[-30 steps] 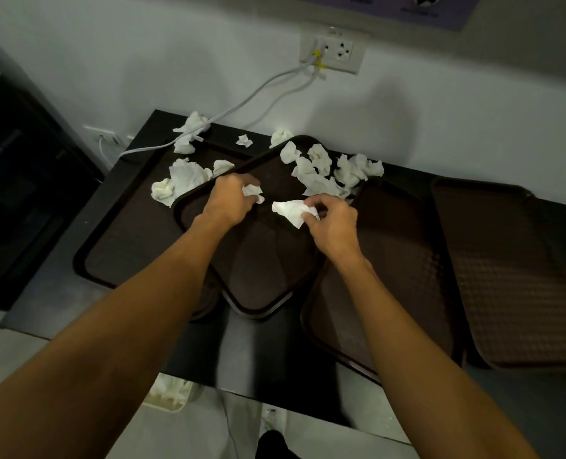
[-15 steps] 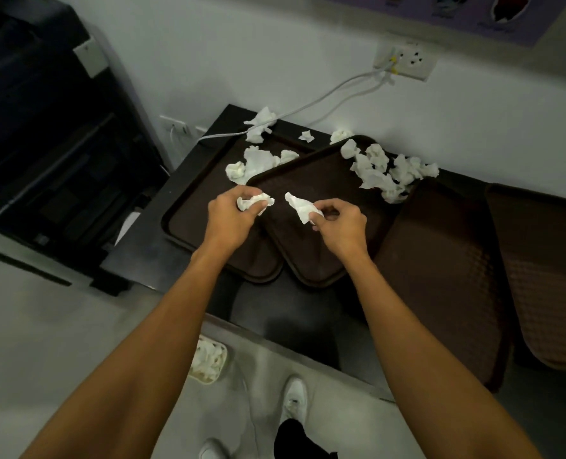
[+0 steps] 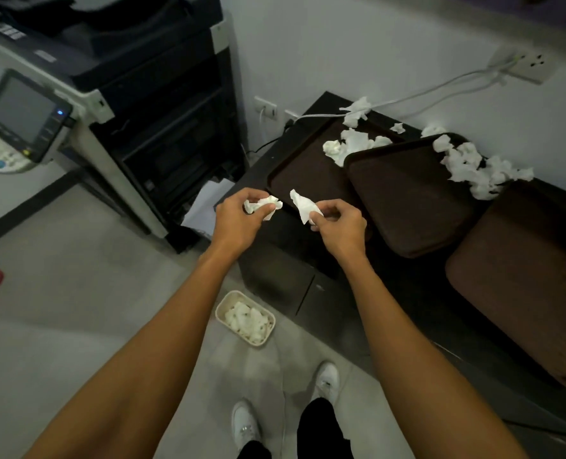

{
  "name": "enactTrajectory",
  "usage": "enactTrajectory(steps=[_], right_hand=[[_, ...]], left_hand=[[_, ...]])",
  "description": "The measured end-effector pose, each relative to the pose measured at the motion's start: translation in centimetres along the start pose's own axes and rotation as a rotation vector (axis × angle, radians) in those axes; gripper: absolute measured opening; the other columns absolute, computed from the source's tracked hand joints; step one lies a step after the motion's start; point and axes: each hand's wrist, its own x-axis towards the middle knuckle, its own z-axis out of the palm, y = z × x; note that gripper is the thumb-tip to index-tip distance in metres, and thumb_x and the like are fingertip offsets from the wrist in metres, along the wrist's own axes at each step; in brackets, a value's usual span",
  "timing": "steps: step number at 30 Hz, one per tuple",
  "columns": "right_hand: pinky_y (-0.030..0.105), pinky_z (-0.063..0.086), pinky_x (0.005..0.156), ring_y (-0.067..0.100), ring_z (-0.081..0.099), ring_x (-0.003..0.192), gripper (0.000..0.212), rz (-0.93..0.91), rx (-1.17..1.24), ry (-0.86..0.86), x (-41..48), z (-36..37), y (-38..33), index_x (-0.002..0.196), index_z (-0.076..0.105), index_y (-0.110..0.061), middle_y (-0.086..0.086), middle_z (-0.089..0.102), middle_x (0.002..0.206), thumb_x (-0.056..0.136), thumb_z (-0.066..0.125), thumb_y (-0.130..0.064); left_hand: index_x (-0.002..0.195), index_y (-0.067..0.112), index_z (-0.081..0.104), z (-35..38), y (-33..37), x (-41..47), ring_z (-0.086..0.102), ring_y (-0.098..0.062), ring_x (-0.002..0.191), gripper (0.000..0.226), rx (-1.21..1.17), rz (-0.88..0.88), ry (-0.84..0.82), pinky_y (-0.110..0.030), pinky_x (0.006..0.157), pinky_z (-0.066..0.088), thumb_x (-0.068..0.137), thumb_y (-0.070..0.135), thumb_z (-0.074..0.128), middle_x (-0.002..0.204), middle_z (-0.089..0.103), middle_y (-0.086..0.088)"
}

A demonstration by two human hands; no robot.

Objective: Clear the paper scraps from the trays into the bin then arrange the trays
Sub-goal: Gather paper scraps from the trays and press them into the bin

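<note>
Grey floor (image 3: 76, 293) fills the lower left of the frame, and a dark cabinet (image 3: 281, 286) runs along the white wall on the right, carrying three brown trays. At centre frame both bare arms reach forward. The left hand (image 3: 238, 220) has its fingers curled round a crumpled scrap (image 3: 263, 205), which sticks out past the thumb and forefinger. The right hand (image 3: 339, 228) pinches a flatter scrap (image 3: 303, 205) between thumb and fingertips, its free end pointing up. The two scraps sit close together but do not touch, over the near end of the left tray (image 3: 304, 173). More white scraps (image 3: 351, 144) lie at that tray's far end. The middle tray (image 3: 407, 200) overlaps its right side and holds another heap of scraps (image 3: 473, 170) at its far corner. The right tray (image 3: 523, 276) lies at the frame's right edge. Below the hands, on the floor beside the cabinet, stands a small cream bin (image 3: 224, 300) with paper (image 3: 246, 319) in it. White shoes (image 3: 245, 425) show at the bottom edge. A photocopier (image 3: 125, 94) occupies the upper left, and a white cable (image 3: 424, 94) leads to a wall socket (image 3: 523, 64) at upper right.
</note>
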Motion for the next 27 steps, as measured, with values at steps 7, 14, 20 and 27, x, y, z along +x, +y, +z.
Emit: enactTrajectory(steps=[7,14,20,27], right_hand=[[0.022,0.061,0.070,0.008,0.075,0.073,0.014,-0.021,0.042,-0.059,-5.1,6.6,-0.8,0.102,0.073,-0.012,-0.001,0.075,0.093,0.088,0.077,-0.010],[0.015,0.058,0.066,0.006,0.075,0.074,0.014,0.047,-0.008,-0.177,-7.9,12.1,1.1,0.096,0.070,-0.022,-0.004,0.074,0.091,0.089,0.078,-0.014],[0.024,0.062,0.074,0.008,0.075,0.076,0.011,0.124,-0.079,-0.267,-7.5,16.2,6.5,0.095,0.073,-0.021,-0.005,0.076,0.086,0.088,0.080,-0.016],[0.033,0.062,0.087,0.013,0.073,0.087,0.018,0.238,-0.187,-0.383,-5.8,20.7,15.6,0.103,0.077,-0.015,-0.003,0.076,0.095,0.086,0.079,-0.014]], left_hand=[[0.108,0.029,0.073,-5.8,-4.4,-4.2,0.062,-0.001,0.101,0.020,-0.041,-0.075,0.075,-0.014,0.082,0.047,0.088,0.028,0.079,0.103,0.069,0.015],[0.110,0.026,0.075,-7.9,-9.5,-7.4,0.064,0.007,0.091,0.019,-0.055,-0.225,0.153,-0.002,0.071,0.043,0.091,0.025,0.076,0.102,0.072,0.011],[0.116,0.024,0.072,-6.7,-15.7,-9.6,0.061,0.000,0.088,0.022,-0.029,-0.406,0.223,-0.011,0.075,0.047,0.094,0.022,0.072,0.105,0.068,0.011],[0.110,0.023,0.072,-3.4,-24.4,-10.9,0.060,0.009,0.088,0.017,0.006,-0.519,0.257,-0.002,0.068,0.041,0.093,0.025,0.073,0.101,0.070,0.014]])
